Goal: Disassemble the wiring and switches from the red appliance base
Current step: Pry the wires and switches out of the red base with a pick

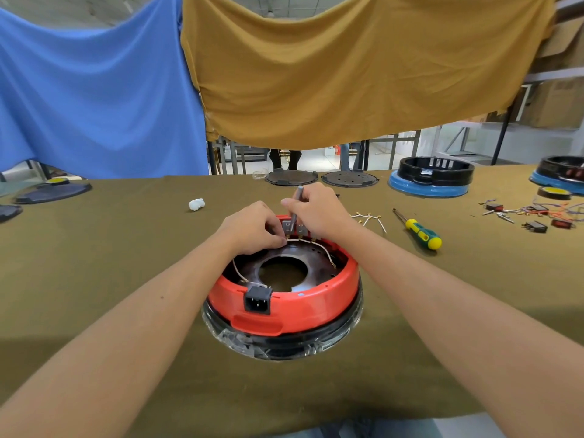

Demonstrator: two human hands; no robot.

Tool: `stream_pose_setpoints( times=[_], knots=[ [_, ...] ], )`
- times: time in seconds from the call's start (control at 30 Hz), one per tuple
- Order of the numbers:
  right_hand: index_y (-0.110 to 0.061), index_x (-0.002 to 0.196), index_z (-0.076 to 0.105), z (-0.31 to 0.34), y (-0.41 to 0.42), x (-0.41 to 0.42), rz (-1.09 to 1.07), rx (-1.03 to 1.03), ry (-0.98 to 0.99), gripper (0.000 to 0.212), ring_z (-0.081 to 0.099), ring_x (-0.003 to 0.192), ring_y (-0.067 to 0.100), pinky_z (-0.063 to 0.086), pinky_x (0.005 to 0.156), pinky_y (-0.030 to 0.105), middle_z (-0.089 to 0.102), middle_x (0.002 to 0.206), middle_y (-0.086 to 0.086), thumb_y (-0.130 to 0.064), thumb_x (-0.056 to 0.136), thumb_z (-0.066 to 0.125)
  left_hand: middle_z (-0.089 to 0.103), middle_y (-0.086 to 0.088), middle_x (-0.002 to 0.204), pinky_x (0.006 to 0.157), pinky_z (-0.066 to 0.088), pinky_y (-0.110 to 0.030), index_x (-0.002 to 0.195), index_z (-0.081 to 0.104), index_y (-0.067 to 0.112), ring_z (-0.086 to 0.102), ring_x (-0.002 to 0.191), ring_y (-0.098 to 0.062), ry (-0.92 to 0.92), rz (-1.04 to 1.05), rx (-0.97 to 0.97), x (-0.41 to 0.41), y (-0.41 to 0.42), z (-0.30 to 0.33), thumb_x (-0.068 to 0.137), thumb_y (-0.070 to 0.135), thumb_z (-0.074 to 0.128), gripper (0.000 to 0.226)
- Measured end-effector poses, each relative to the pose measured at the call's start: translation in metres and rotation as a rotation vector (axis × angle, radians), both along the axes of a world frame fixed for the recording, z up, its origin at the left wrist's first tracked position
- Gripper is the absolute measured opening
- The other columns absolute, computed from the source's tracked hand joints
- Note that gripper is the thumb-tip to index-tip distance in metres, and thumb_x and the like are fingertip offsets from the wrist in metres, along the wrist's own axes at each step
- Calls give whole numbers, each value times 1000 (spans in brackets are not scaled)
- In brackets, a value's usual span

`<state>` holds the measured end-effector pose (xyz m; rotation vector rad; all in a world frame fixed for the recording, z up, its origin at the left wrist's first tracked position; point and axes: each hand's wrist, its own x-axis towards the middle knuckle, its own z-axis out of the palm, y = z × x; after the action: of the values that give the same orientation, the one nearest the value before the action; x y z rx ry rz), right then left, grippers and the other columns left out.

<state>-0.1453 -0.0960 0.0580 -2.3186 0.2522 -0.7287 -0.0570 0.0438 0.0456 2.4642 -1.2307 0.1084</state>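
Note:
The red appliance base (pixel 294 306) sits upside down on the olive table in front of me, with a black power socket (pixel 257 300) on its near wall. White wires (pixel 319 246) run from the switches (pixel 294 228) at its far rim. My left hand (pixel 252 227) pinches a wire terminal at the left switch. My right hand (pixel 316 210) grips a thin grey tool (pixel 297 202), its tip pushed down between the two switches.
A yellow-green screwdriver (pixel 418 230) and loose wires (pixel 368 218) lie to the right. Removed switches and wiring (pixel 534 216) are scattered far right. Blue-black bases (pixel 431 177) and black discs (pixel 349 178) stand along the far edge. A white wad (pixel 196 204) lies at left.

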Motion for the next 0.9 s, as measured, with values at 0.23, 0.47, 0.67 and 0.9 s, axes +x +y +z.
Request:
stream_pose_setpoints(
  times=[0.23,0.47,0.67,0.9],
  knots=[
    [4,74,66,-1,0,0,-11,-29,-12,38,50,57,16,40,56,29,62,63,11,-29,93,63,53,20,93,81,50,-41,73,72,37,54,100,-7,2,1,4,0,-1,0,80,38,75,9],
    [1,69,66,-1,-1,-2,-16,-70,-35,39,47,55,16,37,54,29,61,60,9,-30,92,66,54,20,90,80,50,-40,74,73,34,55,99,-8,-2,-13,-3,0,0,0,81,36,75,7],
    [3,74,70,0,-2,-3,-5,-29,-13,38,53,54,16,49,59,34,71,71,17,-30,92,65,55,20,89,74,48,-35,73,74,34,56,94,-7,7,-6,-10,0,0,0,80,35,76,7],
    [2,75,72,1,-4,-2,1,15,1,38,56,55,14,50,61,31,72,71,16,-29,95,63,55,20,90,70,46,-31,70,71,37,56,93,-7,1,-3,0,-1,-1,1,80,35,76,12]
  ],
)
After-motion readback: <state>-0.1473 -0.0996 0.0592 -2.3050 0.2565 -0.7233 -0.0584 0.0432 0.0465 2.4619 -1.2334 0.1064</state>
